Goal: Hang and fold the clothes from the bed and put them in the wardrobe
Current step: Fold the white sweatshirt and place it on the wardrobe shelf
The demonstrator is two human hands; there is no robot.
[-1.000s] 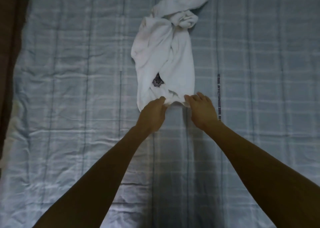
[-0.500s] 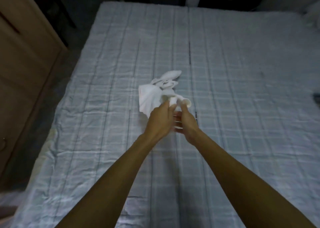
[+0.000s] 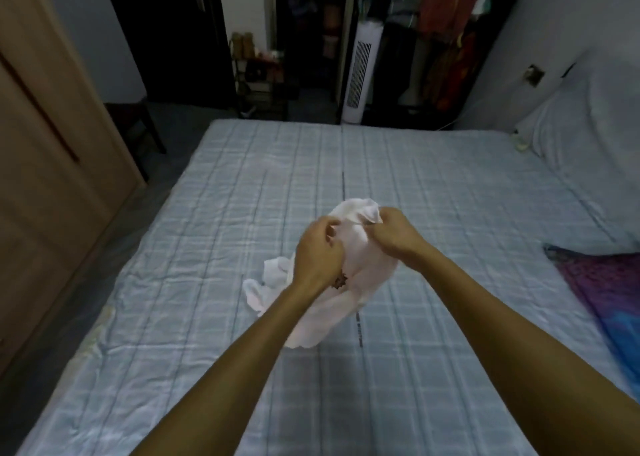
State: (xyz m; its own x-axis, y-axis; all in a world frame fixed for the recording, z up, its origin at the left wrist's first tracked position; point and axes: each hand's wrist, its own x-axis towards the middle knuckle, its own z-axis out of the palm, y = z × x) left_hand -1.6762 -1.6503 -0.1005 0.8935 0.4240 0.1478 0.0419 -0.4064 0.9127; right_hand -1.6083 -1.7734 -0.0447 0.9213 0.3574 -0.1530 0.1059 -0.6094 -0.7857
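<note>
A white garment (image 3: 363, 268) with a small dark print hangs bunched above the middle of the bed (image 3: 242, 192). My left hand (image 3: 317, 253) grips its upper left part, and my right hand (image 3: 394, 234) pinches its top edge on the right. The garment's lower folds droop below my hands, and a loose end trails to the left near the sheet. A wooden wardrobe (image 3: 45, 165) stands along the left side of the bed.
A purple and blue cloth (image 3: 609, 296) lies at the bed's right edge. A pillow under a white cover (image 3: 588, 126) sits at the far right. Beyond the bed stand a white tower fan (image 3: 360, 75), a dark stool (image 3: 135, 116) and hanging clothes (image 3: 450, 40).
The garment lay flat on the bed with my hands at its near edge; both hands have gathered it and lifted it off the sheet. My head has tilted up, showing the room.
</note>
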